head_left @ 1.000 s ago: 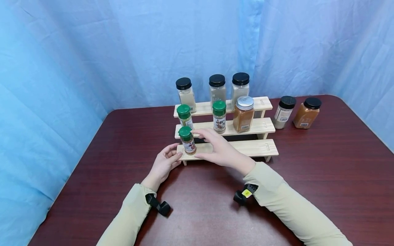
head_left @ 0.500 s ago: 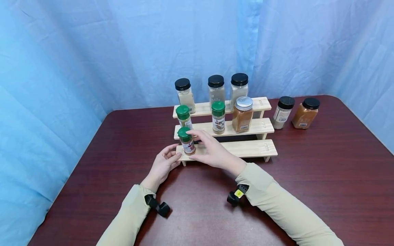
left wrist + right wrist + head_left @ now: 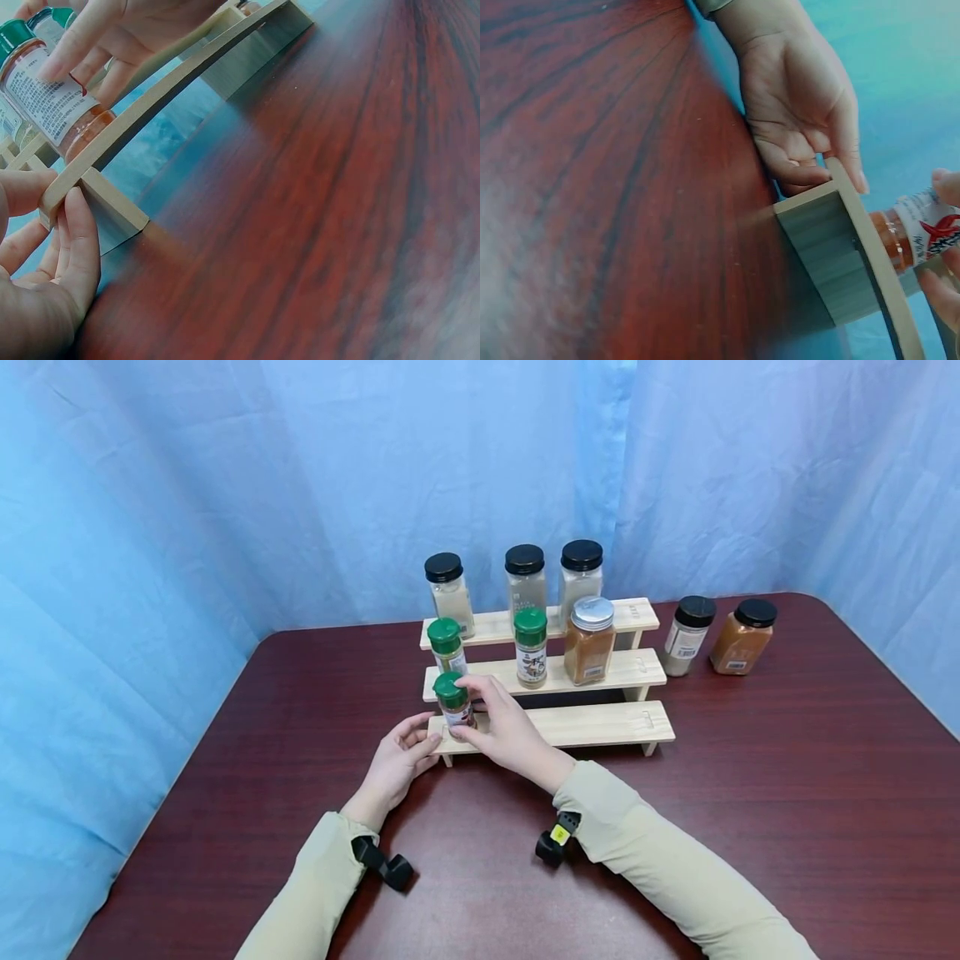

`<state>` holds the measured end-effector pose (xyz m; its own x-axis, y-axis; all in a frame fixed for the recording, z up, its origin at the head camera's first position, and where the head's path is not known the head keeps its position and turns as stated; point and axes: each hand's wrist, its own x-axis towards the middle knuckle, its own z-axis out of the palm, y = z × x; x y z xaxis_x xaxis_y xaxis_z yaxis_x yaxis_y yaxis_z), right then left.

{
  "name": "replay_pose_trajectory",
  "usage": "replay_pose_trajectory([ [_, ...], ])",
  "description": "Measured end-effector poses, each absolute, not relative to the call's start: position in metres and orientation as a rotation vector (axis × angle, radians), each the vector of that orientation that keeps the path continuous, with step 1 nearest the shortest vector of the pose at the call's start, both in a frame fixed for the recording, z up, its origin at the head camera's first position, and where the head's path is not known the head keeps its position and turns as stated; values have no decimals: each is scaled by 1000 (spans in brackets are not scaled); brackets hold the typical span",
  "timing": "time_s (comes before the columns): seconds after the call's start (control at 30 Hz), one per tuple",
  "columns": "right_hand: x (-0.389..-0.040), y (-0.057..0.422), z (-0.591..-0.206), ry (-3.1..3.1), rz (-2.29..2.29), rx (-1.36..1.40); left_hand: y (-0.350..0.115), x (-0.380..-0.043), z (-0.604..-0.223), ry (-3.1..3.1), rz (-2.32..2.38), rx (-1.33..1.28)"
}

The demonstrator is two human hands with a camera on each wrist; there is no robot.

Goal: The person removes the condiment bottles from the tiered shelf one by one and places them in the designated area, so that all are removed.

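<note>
A three-step wooden spice rack (image 3: 592,725) stands on the table. On the left end of its lowest step is a small spice jar (image 3: 49,109) with a green lid, reddish contents and a white label, standing upright. My right hand (image 3: 512,732) holds this jar from the right, thumb on the label in the left wrist view and fingers round the far side. My left hand (image 3: 396,764) pinches the left end of the lowest step, fingertips at its underside. Behind the held jar, another green-lidded jar (image 3: 447,639) stands on the middle step.
The middle step also bears a green-lidded jar (image 3: 531,652) and a silver-lidded orange jar (image 3: 589,647). Black-lidded jars (image 3: 452,597) line the top step. Right of the rack, a pale jar (image 3: 686,642) and an orange jar (image 3: 738,643) stand on the dark red table (image 3: 787,793). Blue curtains hang behind.
My right hand has moved left and its thumb and fingers have come in on the green-lidded jar on the lowest step. The left hand has stayed at the rack's end.
</note>
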<state>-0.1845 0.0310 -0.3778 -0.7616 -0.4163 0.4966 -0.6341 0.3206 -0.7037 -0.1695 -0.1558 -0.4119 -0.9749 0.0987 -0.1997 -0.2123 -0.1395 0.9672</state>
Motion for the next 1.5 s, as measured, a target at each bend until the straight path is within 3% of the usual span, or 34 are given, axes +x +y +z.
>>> replay_pose_trajectory([
  [0.67,-186,34,-384,-2260,1515,907,-158,-169,-413,1932,2220,-175],
  [1.5,-170,86,-368,-2254,1775,761,-155,-169,-413,1925,2228,-128],
])
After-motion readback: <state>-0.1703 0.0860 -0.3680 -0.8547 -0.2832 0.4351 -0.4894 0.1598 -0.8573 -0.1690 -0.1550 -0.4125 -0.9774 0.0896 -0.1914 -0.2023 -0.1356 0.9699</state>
